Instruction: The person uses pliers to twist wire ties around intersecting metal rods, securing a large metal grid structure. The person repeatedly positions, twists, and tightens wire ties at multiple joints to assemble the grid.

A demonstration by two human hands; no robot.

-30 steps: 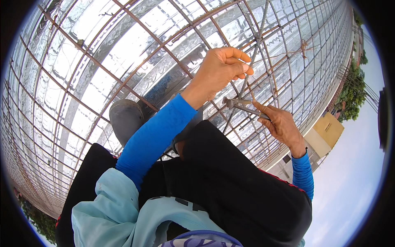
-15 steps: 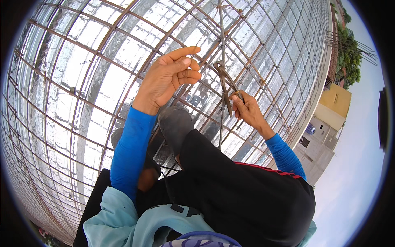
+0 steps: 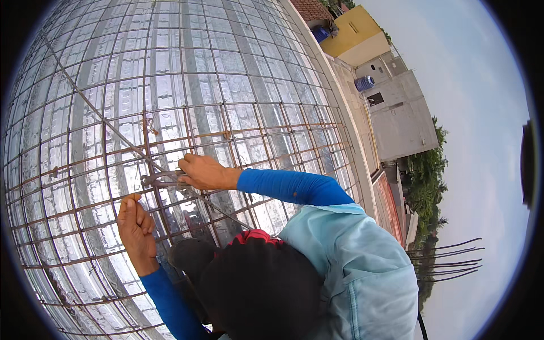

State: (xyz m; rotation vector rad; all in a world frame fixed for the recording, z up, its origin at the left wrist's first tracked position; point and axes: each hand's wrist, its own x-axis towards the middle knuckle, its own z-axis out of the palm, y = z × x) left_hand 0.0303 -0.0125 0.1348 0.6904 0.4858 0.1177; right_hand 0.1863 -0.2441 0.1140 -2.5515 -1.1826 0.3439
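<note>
A pair of steel pincers [image 3: 164, 179] is gripped by its handles in my right hand [image 3: 207, 171], jaws pointing left. The jaws lie at a crossing of the rebar mesh [image 3: 226, 135], beside a long diagonal rod [image 3: 128, 142]. My left hand [image 3: 136, 226] is closed just below and left of the jaws, with thumb and forefinger pinched together. A thin wire [image 3: 136, 180] appears to run from those fingertips up near the jaws; its ends are hard to make out.
Shiny ribbed metal decking [image 3: 198, 85] lies under the mesh. My dark-clad knee [image 3: 255, 283] is in the foreground. Past the deck edge at right stand a yellow building [image 3: 360, 28], a grey building [image 3: 399, 113], trees [image 3: 428, 187] and projecting bars [image 3: 453, 263].
My view has turned and shifted. The right hand has brought the pincers in to the mesh crossing. The left hand, raised with loosely curled fingers before, is now lower and pinched.
</note>
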